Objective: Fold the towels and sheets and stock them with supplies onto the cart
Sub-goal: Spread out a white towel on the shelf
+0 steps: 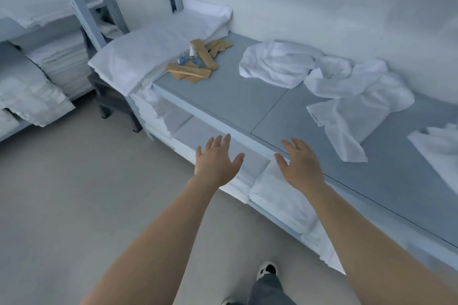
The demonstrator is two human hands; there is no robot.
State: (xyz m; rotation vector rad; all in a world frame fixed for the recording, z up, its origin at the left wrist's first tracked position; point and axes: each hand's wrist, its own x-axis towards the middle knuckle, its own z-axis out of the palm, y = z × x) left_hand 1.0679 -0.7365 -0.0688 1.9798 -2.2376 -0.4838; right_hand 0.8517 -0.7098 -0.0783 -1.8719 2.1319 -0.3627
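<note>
Grey tabletop [223, 96] has the crumpled towels [322, 79] at the back right, soft, light and floppy (grab corners, not the middle), while left hand [216, 161] and right hand [301, 163] hover spread wide, empty.

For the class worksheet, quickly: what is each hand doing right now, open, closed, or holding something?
Left hand: open, fingers spread, holding nothing.
Right hand: open, fingers spread, holding nothing, at the table edge.
</note>
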